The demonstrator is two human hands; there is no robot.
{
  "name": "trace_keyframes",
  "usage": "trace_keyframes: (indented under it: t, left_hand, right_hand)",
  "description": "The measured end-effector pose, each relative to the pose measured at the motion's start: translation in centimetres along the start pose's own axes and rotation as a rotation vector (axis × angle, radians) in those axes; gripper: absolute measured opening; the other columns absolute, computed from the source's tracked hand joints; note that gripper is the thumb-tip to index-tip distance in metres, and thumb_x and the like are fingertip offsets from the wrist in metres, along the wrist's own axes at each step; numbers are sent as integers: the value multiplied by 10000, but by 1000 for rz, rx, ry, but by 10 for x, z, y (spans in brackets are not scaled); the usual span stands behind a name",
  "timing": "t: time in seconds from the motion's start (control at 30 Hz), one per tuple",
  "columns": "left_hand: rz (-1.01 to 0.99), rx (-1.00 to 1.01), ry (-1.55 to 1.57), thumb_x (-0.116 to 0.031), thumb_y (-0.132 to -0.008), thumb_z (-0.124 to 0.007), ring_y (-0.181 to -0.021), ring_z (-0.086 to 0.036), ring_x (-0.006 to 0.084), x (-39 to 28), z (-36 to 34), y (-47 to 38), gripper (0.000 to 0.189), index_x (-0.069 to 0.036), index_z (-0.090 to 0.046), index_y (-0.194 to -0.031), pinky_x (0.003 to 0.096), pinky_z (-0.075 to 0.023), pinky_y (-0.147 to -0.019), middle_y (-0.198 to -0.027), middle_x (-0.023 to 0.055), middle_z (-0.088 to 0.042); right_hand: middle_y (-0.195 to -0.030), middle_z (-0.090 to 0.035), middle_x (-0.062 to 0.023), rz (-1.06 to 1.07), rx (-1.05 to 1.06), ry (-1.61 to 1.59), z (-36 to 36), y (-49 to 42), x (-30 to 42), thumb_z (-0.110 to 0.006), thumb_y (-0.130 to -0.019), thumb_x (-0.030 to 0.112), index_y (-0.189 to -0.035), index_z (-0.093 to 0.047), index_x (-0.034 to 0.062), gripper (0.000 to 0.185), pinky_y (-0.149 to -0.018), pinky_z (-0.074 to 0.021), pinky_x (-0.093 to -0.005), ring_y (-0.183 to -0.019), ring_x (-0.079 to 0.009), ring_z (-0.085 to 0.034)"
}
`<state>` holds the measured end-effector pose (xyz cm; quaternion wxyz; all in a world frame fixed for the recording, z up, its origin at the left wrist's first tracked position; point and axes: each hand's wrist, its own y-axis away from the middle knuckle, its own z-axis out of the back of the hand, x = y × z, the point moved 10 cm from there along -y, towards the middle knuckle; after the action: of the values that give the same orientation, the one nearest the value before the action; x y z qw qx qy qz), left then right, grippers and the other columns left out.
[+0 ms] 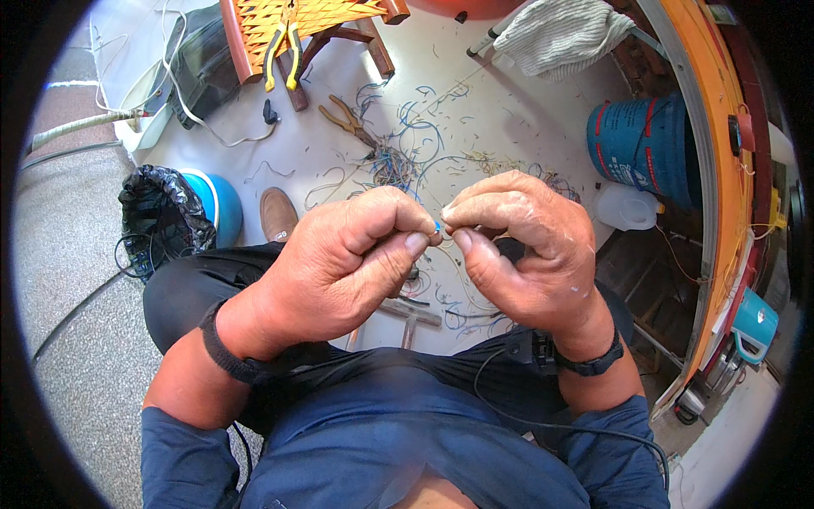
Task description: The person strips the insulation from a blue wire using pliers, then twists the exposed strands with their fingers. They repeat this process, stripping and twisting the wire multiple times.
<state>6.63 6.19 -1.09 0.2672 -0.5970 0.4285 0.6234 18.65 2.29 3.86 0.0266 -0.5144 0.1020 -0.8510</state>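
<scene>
Above my lap, my left hand point(356, 267) pinches a small blue piece point(437, 227), apparently a bit of insulated wire, between thumb and forefinger. Close beside it on the right, my right hand point(521, 248) has its thumb and fingertips drawn together; whether anything is between them cannot be made out. Beyond the hands, a tangled pile of cut wires point(393, 167) lies on the pale floor. Pliers with worn yellowish handles point(343, 119) rest against that pile. Yellow-and-black handled pliers point(284, 54) lie on the woven seat of a wooden stool point(238, 41).
A bin with a black bag point(162, 191) stands at left beside a blue bucket point(222, 207). At right are a large blue bucket point(636, 149), a translucent jug point(626, 207) and an orange board edge point(718, 191). Wire scraps litter the floor.
</scene>
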Motion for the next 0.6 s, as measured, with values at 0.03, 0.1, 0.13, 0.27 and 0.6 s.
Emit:
trace_keyframes:
  t: [0.03,0.1,0.13,0.27,0.6]
  left_hand:
    - [-24,5,-23,-96,-1019,-549,-531,-495,40,-1,0,-1,106,-8,-606,-1026,215,-392,-488,-666,-21,-538]
    - [-73,15,-70,-93,-1014,-558,-549,-509,46,-3,-1,-2,102,-6,-611,-1008,224,-406,-499,-689,-15,-543]
    - [-88,18,-91,-87,-1009,-562,-560,-518,50,-2,-2,-2,98,-4,-612,-1000,229,-414,-505,-704,-9,-546]
    - [-88,33,-145,-67,-993,-574,-592,-550,64,-1,-5,-1,81,1,-617,-983,246,-439,-522,-755,13,-554]
    - [-52,52,-152,-46,-984,-572,-588,-545,67,-2,-7,-1,53,-5,-605,-989,245,-440,-519,-704,3,-559]
  right_hand:
    - [-845,-701,-122,10,4,19,0,0,2,-727,-719,-21,-893,-702,34,184,-619,-551,-334,-716,-259,-689]
    - [-845,-699,-114,97,-1,70,-2,0,6,-734,-696,-14,-890,-701,41,204,-612,-555,-339,-717,-264,-689]
    - [-845,-699,-111,140,-4,95,-2,1,9,-738,-685,-11,-888,-701,44,214,-609,-557,-341,-718,-266,-689]
    - [-835,-690,-100,158,17,164,-6,3,11,-730,-670,-4,-866,-679,62,213,-582,-550,-337,-699,-260,-681]
    - [-732,-588,-82,184,58,284,-15,7,11,-712,-692,21,-828,-574,75,201,-518,-496,-367,-603,-274,-613]
